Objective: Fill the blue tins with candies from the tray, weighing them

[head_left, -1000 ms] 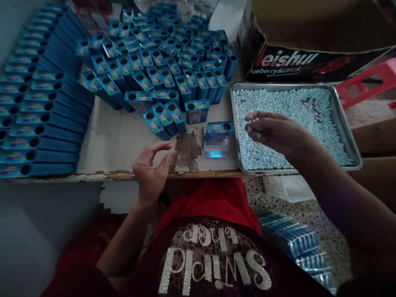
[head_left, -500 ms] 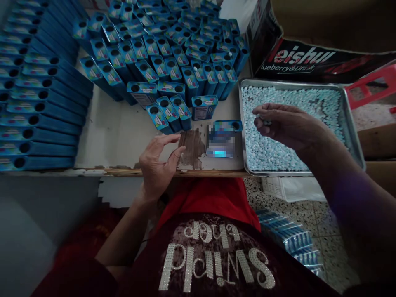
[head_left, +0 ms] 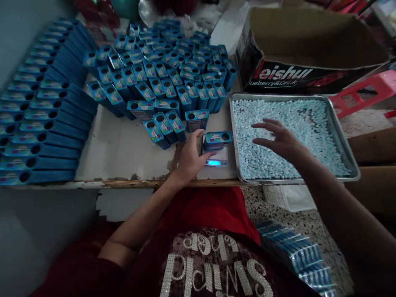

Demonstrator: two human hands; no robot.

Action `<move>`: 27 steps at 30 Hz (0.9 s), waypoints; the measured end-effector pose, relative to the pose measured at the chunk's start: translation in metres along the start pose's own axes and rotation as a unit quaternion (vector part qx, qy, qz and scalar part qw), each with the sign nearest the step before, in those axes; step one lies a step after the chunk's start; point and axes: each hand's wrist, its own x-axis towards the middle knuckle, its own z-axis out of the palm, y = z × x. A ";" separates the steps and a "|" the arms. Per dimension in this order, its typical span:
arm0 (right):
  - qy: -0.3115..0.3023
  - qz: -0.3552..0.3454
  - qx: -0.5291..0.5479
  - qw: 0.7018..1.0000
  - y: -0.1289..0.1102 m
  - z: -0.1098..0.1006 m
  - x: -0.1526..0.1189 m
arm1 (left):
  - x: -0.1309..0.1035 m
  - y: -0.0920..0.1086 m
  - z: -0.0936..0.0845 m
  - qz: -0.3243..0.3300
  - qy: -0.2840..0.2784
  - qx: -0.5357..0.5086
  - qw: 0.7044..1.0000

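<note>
"Where's the blue box (head_left: 215,141)?"
"Upright on the digital scale (head_left: 214,163), the left hand (head_left: 191,156) curved around its left end; whether it grips, I can't tell."
"And the right hand (head_left: 280,139)?"
"Loose, fingers spread above the tray (head_left: 297,180) of pale blue pellets (head_left: 262,163)."

A grey-blue wall (head_left: 20,24) flanks the left edge of the white table (head_left: 114,154), chipped along its wooden front edge (head_left: 148,183); speckled floor (head_left: 253,203) shows below, dimly lit.

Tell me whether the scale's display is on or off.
On: the scale's display glows cyan, in front of the blue container by the left hand.
</note>
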 end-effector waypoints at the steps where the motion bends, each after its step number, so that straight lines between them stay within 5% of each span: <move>1: 0.001 0.026 0.067 0.997 0.008 0.005 -0.003 | 0.010 0.006 0.006 0.009 -0.015 0.012 1.000; 4: 0.001 0.117 0.269 0.956 0.024 0.027 -0.009 | 0.037 0.037 0.014 0.119 -0.070 0.072 0.988; 7: -0.008 0.167 0.406 0.898 0.028 0.048 -0.008 | 0.050 0.066 0.018 0.284 -0.107 0.160 0.939; 11: 0.003 0.194 0.538 0.821 0.024 0.063 -0.006 | 0.055 0.077 0.030 0.387 -0.103 0.207 0.893; 14: 0.009 0.220 0.585 0.780 0.025 0.069 -0.005 | 0.054 0.070 0.036 0.345 -0.074 0.209 0.912; 17: -0.010 0.214 0.595 0.775 0.033 0.072 -0.002 | 0.050 0.062 0.033 0.264 -0.037 0.163 0.950; 22: -0.038 0.192 0.544 0.816 0.059 0.059 0.006 | 0.036 0.036 0.024 0.081 -0.005 -0.044 0.996; 27: -0.023 0.144 0.438 0.887 0.076 0.023 0.008 | 0.024 0.000 0.023 -0.068 -0.026 -0.168 0.983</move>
